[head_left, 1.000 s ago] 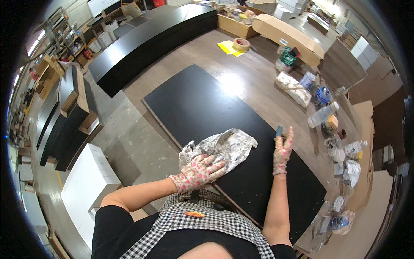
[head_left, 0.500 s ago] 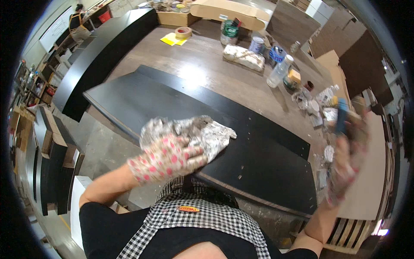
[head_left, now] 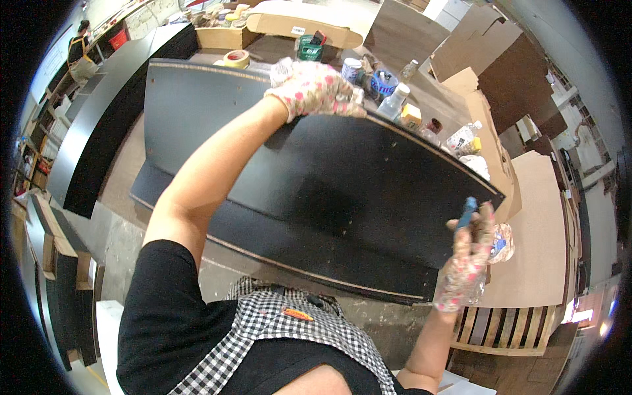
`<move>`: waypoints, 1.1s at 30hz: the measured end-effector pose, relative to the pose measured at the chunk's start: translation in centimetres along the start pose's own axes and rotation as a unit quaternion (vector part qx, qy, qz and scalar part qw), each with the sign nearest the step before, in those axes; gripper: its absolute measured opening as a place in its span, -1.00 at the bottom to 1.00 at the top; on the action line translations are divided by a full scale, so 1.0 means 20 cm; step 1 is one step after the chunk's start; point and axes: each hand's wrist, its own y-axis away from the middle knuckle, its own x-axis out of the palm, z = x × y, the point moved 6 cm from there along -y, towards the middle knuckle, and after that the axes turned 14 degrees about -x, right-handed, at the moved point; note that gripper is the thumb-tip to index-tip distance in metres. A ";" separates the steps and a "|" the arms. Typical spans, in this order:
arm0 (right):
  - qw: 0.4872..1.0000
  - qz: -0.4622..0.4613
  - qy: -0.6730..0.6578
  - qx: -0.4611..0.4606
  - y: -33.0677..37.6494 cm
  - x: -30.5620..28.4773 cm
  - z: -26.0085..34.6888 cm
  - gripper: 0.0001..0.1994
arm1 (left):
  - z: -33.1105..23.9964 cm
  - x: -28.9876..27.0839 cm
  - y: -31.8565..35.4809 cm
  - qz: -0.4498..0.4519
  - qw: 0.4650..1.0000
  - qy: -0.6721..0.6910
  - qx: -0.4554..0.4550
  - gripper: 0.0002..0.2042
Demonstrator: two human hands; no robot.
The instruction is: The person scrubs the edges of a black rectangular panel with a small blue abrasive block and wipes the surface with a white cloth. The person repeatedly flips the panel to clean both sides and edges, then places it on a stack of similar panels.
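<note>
A long black board (head_left: pixel 309 155) stands tilted up on its long side, its far edge raised. A second black panel (head_left: pixel 276 234) lies in front of it along the near side. My left hand (head_left: pixel 316 89), in a pink-dotted glove, is closed over the raised edge, with a crumpled whitish rag (head_left: pixel 282 71) bunched beside it. My right hand (head_left: pixel 464 257), gloved alike, is at the board's right end with fingers stretched upward and apart. Something blue (head_left: pixel 468 212) lies along one of its fingers; I cannot tell whether it is a wrap or a small tool.
Behind the board stand a green can (head_left: pixel 309 49), a clear bottle (head_left: pixel 393 101), a yellow box (head_left: pixel 411 115) and a tape roll (head_left: pixel 236 59). A curved black panel (head_left: pixel 125 112) runs along the left. A wooden pallet (head_left: pixel 503 329) lies low at right. Another person (head_left: pixel 80 56) is far left.
The black board has gone from lying flat to tilted up. My left hand moved from the rag on its face to its far edge; my right hand came in to the board's right end.
</note>
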 end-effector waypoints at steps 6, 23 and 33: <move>0.996 -0.035 -0.034 0.079 0.14 0.18 -0.30 -0.42 | 0.14 0.56 0.07 0.175 0.982 -0.009 -0.067 -0.49; 0.985 0.106 0.068 0.121 0.09 0.61 -1.37 -0.43 | 0.53 0.44 0.21 -0.157 0.829 0.412 -0.343 -0.71; 0.990 0.096 0.040 0.095 0.09 0.60 -1.39 -0.47 | -0.14 0.68 0.70 -0.063 0.982 0.172 0.044 -0.68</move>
